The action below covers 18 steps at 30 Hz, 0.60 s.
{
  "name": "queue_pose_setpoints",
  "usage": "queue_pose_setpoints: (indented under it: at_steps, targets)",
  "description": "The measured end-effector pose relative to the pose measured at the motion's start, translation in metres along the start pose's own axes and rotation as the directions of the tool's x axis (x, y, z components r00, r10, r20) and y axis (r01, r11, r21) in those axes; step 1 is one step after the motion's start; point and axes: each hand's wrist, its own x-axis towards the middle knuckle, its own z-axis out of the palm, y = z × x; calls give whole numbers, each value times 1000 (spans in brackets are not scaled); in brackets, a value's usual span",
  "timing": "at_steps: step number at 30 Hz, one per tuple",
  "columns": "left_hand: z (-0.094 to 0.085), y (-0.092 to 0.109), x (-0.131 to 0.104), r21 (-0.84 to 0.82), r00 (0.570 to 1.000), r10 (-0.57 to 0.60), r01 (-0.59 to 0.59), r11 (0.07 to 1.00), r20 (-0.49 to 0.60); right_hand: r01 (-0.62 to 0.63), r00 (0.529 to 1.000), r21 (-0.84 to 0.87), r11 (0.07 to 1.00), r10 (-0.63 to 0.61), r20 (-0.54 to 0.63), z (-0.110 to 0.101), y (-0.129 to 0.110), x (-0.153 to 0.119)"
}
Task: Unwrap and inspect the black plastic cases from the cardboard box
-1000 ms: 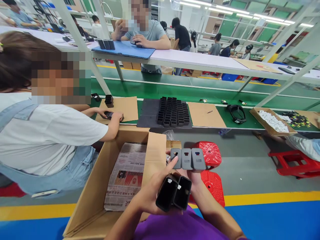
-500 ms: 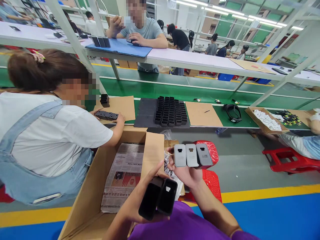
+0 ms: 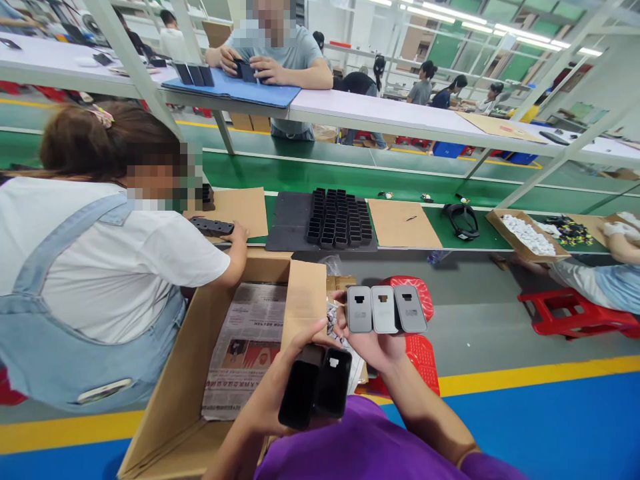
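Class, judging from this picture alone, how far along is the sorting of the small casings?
Done: many black casings stand in rows on the dark mat. In hand: the left hand grips two black casings; the right hand holds three grey ones side by side. Left: the cardboard box shows only newspaper, no casings.

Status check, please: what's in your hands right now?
Left hand holds two black cases. Right hand holds three grey cases. Open box beside them.

The person wears a purple short-sleeved shirt (image 3: 370, 447), forearms bare.
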Motion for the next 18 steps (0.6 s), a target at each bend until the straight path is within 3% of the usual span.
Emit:
queue_pose_setpoints:
  at_steps: [7,11,18]
  targets:
    - [-8,0,8,78,972,183,-173,982,-147,20,1000,7,1000,-20,5,-1,1,-2]
    - [-14,-2,9,89,957,184,-168,982,-222,18,1000,40,999,-19,18,2,3,-1]
    - [-19,1,19,148,936,255,-224,963,-243,-9,999,62,998,5,51,3,6,-1]
